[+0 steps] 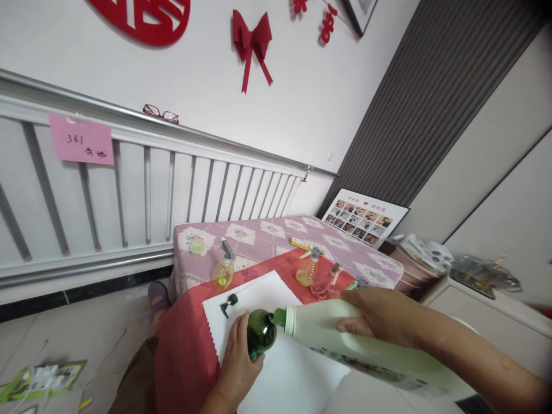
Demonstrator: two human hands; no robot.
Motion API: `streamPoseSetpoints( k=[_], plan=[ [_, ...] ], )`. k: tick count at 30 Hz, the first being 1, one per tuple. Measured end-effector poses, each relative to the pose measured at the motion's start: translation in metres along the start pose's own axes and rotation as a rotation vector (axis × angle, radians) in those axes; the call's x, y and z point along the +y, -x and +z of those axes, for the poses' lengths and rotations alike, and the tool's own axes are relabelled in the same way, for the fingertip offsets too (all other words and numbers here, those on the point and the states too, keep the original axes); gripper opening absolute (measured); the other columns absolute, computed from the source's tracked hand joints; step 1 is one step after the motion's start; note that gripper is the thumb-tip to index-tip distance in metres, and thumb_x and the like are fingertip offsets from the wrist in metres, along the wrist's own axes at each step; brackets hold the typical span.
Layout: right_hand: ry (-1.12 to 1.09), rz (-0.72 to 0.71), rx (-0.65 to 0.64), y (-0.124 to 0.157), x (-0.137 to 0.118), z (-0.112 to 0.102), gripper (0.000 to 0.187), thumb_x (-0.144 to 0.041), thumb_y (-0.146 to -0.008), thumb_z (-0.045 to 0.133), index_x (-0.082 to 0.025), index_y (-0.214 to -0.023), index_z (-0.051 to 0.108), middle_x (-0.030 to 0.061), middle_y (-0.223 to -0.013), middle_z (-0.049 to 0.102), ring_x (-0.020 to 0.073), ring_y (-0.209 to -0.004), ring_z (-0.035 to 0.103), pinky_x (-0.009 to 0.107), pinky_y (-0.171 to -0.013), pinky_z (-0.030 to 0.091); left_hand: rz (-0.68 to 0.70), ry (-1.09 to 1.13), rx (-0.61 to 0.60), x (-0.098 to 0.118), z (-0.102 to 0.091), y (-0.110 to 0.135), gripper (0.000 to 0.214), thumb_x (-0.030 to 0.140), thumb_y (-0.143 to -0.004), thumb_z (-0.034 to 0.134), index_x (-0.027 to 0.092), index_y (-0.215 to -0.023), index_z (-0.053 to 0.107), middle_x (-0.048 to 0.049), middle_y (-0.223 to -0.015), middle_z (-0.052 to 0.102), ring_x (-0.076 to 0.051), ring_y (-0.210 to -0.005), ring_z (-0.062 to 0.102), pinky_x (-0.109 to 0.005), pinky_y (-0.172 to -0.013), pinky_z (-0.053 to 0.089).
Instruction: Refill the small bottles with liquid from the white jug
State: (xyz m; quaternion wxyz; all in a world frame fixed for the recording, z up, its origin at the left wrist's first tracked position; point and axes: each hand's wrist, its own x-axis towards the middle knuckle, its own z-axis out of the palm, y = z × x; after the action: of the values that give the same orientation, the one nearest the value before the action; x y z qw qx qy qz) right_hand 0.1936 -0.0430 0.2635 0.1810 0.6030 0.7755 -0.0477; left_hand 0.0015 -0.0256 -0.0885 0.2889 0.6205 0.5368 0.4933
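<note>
My left hand (pixel 238 357) is wrapped round a small dark green bottle (pixel 262 329) over the white sheet. In my right hand (pixel 379 316) is the handle of a large pale green jug (pixel 319 325), tipped nearly on its side. The jug's dark green spout (pixel 279 317) is at the small bottle's mouth; whether liquid is flowing I cannot tell. A dark pump head (pixel 228 305) lies on the white sheet (pixel 284 379), left of the bottle. Behind it stands a clear spray bottle (pixel 223 273) with yellowish liquid.
Another spray bottle (pixel 307 270) and a pinkish clear bottle (pixel 324 286) stand on the red cloth (pixel 183 345). A yellow box (pixel 304 244) and a pale green round piece (pixel 197 247) are farther back. A radiator (pixel 190 184) lines the wall.
</note>
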Motion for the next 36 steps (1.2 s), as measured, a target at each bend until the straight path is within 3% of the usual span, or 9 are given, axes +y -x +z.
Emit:
streamPoseSetpoints(
  k=[36],
  plan=[
    [0.014, 0.033, -0.013, 0.0007, -0.0048, -0.004, 0.03, -0.05, -0.083, 0.051, -0.023, -0.09, 0.062, 0.0134, -0.099, 0.073, 0.0343, -0.089, 0.067, 0.038, -0.07, 0.044, -0.013, -0.012, -0.003, 0.0036, -0.0006, -0.0003, 0.086, 0.014, -0.066, 0.057, 0.017, -0.147, 0.027, -0.0153, -0.151, 0.039, -0.03, -0.143, 0.035, -0.05, -0.118, 0.033]
  ],
)
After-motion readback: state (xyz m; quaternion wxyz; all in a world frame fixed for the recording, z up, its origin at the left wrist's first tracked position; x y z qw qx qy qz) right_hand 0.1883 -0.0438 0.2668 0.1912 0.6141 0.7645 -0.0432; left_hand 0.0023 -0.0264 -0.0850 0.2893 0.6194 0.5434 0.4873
